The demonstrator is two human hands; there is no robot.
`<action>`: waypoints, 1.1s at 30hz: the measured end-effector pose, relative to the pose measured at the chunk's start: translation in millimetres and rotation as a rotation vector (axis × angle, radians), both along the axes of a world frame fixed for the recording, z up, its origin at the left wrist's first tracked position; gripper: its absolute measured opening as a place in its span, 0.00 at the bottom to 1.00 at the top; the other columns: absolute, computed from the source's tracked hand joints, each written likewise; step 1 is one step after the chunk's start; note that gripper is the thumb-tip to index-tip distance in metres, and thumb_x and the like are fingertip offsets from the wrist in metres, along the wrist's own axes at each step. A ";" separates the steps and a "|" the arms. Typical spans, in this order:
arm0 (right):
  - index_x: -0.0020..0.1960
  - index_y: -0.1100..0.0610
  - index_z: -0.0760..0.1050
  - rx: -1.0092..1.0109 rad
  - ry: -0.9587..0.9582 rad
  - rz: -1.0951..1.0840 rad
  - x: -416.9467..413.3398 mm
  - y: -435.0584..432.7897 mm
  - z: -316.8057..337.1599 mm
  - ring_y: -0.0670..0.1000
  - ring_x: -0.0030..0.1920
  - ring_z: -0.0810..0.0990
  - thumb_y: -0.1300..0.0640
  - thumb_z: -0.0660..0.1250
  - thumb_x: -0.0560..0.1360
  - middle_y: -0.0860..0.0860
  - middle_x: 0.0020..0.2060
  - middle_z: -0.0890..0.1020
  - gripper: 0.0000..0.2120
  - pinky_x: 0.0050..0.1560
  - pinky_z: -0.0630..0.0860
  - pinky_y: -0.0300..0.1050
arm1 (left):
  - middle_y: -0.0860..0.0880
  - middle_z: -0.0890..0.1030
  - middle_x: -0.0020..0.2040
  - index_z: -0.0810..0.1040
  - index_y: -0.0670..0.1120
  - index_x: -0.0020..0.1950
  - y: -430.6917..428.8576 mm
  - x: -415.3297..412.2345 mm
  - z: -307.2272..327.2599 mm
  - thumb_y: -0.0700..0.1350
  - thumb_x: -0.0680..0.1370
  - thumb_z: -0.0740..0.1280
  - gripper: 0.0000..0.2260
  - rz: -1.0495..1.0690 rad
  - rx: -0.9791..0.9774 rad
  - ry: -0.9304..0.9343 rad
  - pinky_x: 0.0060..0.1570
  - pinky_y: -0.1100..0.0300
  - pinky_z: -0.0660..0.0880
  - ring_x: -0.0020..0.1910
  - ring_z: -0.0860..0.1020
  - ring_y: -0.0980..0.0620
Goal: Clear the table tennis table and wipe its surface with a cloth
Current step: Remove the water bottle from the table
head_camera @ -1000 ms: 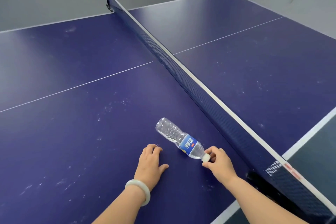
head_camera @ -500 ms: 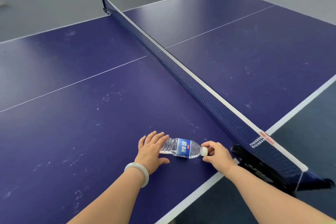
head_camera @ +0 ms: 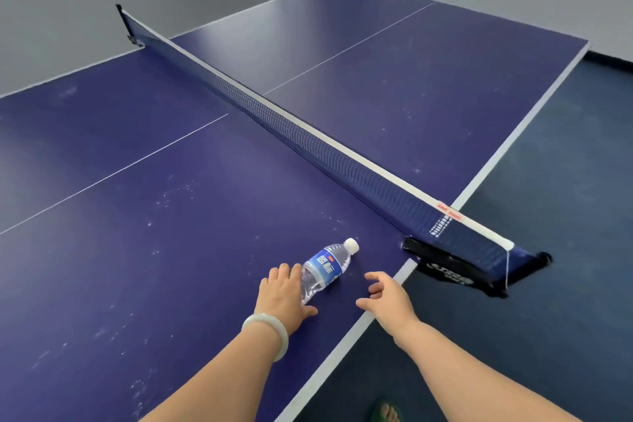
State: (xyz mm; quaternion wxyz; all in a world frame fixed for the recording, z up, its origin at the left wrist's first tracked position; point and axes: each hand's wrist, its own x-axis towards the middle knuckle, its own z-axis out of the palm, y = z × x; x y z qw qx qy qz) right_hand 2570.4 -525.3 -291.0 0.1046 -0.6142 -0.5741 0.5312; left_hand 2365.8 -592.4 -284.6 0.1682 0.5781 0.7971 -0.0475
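clear plastic bottle (head_camera: pixel 327 267) lies on blue table (head_camera: pixel 164 250) — left hand (head_camera: pixel 282 295) touching it

The table (head_camera: pixel 171 250) top was a smooth blue board with a dull sheen, scuffed and flecked with pale specks. The bottle (head_camera: pixel 320 279) was clear, ribbed plastic, with a glossy blue label (head_camera: pixel 325 265) and a white plastic cap (head_camera: pixel 351 245). The net (head_camera: pixel 308 137) was dark woven mesh edged in white cloth tape — its clamp (head_camera: pixel 442 267) black, slightly shiny. The bracelet (head_camera: pixel 270 329) looked pale, smooth, polished.
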 end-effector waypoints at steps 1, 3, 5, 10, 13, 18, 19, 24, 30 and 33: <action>0.65 0.51 0.72 -0.001 0.003 -0.016 -0.3 -5.8 1.1 0.49 0.52 0.77 0.62 0.74 0.73 0.51 0.54 0.76 0.23 0.49 0.72 0.39 | 0.50 0.68 0.64 0.62 0.49 0.72 2.1 2.8 -0.2 0.62 0.73 0.71 0.34 0.011 0.004 -0.013 0.62 0.56 0.67 0.63 0.68 0.48; 0.64 0.51 0.72 -0.007 -0.001 -0.042 0.4 -18.9 2.8 0.50 0.53 0.77 0.61 0.74 0.73 0.52 0.54 0.76 0.22 0.51 0.73 0.40 | 0.49 0.70 0.62 0.65 0.48 0.67 3.1 7.9 1.2 0.59 0.72 0.72 0.30 0.085 -0.017 -0.081 0.59 0.56 0.70 0.61 0.70 0.48; 0.63 0.52 0.73 -0.013 0.003 -0.087 4.0 -32.5 4.1 0.51 0.52 0.78 0.61 0.74 0.73 0.52 0.53 0.77 0.21 0.54 0.75 0.43 | 0.48 0.72 0.59 0.66 0.48 0.63 -0.3 11.3 1.5 0.57 0.72 0.73 0.26 0.179 -0.034 -0.218 0.56 0.54 0.73 0.58 0.73 0.47; 0.60 0.50 0.74 -0.005 0.009 -0.187 30.5 -55.7 12.9 0.52 0.52 0.79 0.60 0.75 0.73 0.52 0.52 0.77 0.19 0.59 0.77 0.51 | 0.51 0.78 0.52 0.64 0.50 0.55 -13.9 30.9 10.5 0.49 0.71 0.76 0.22 0.223 0.056 -0.775 0.39 0.62 0.75 0.45 0.79 0.54; 0.59 0.50 0.74 0.007 -0.001 -0.258 56.7 -66.4 18.6 0.51 0.52 0.79 0.59 0.74 0.73 0.51 0.51 0.77 0.17 0.58 0.78 0.51 | 0.55 0.77 0.54 0.64 0.53 0.58 -18.0 55.9 25.2 0.45 0.70 0.77 0.26 0.153 0.044 -0.921 0.41 0.65 0.74 0.48 0.79 0.56; 0.58 0.50 0.75 0.016 -0.002 -0.377 115.3 -84.6 28.9 0.50 0.50 0.79 0.58 0.74 0.73 0.52 0.51 0.78 0.16 0.55 0.78 0.49 | 0.56 0.78 0.54 0.67 0.54 0.60 -24.4 110.1 35.4 0.42 0.68 0.77 0.26 0.049 0.035 -0.984 0.42 0.68 0.68 0.51 0.76 0.60; 0.58 0.49 0.75 0.017 0.001 -0.396 129.8 -87.0 32.2 0.50 0.50 0.79 0.58 0.74 0.73 0.51 0.51 0.78 0.15 0.56 0.78 0.49 | 0.56 0.78 0.53 0.68 0.54 0.59 -25.0 122.9 36.5 0.43 0.68 0.78 0.26 0.032 0.035 -0.988 0.41 0.68 0.68 0.50 0.76 0.60; 0.59 0.50 0.76 0.070 0.058 -0.510 224.6 -91.8 57.0 0.49 0.52 0.79 0.58 0.74 0.73 0.51 0.52 0.78 0.16 0.58 0.78 0.50 | 0.53 0.79 0.50 0.69 0.52 0.54 -17.7 211.1 42.8 0.44 0.67 0.79 0.23 -0.021 0.038 -0.981 0.46 0.64 0.73 0.50 0.78 0.53; 0.61 0.50 0.74 0.105 0.084 -0.607 374.4 -101.5 85.5 0.49 0.54 0.79 0.58 0.73 0.74 0.50 0.52 0.78 0.17 0.59 0.77 0.49 | 0.51 0.80 0.47 0.70 0.48 0.54 1.0 361.9 65.1 0.41 0.69 0.78 0.21 -0.113 0.011 -0.993 0.36 0.74 0.69 0.45 0.78 0.58; 0.61 0.50 0.74 0.121 0.073 -0.643 449.4 -104.3 95.8 0.49 0.55 0.78 0.58 0.73 0.75 0.50 0.53 0.77 0.17 0.61 0.77 0.50 | 0.49 0.82 0.49 0.70 0.48 0.54 14.8 440.7 74.9 0.42 0.68 0.79 0.22 -0.148 0.004 -1.021 0.41 0.67 0.72 0.48 0.81 0.54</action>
